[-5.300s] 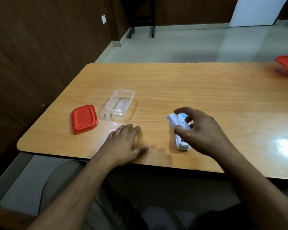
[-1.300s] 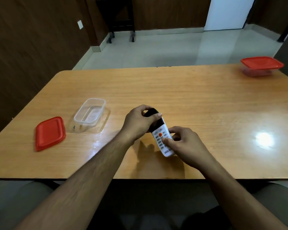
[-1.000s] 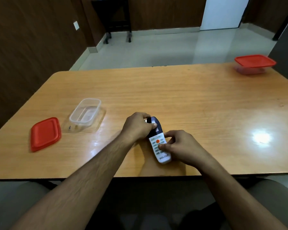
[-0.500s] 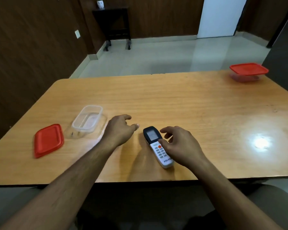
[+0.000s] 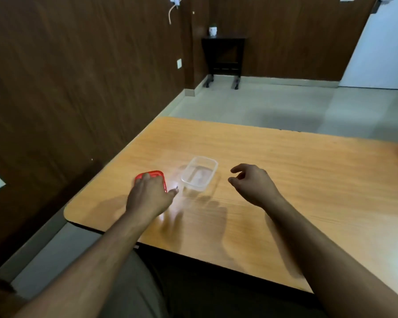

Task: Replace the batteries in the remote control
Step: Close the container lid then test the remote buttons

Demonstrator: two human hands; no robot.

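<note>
The remote control is not in view. My left hand (image 5: 148, 195) lies on top of the red lid (image 5: 159, 177) near the table's left end, fingers spread over it and thumb beside its near right corner. My right hand (image 5: 251, 183) hovers just right of the clear plastic container (image 5: 199, 173), fingers loosely curled and holding nothing. The container stands open, between my two hands, and looks empty.
The wooden table (image 5: 285, 180) has its rounded left corner close to my left hand, with a dark panelled wall (image 5: 67, 88) beyond it. A small dark side table (image 5: 223, 56) stands on the tiled floor in the far corner.
The view has swung left, so the remote has left the frame. My left hand moved from beside the remote onto the red lid. My right hand let go of the remote and moved toward the container.
</note>
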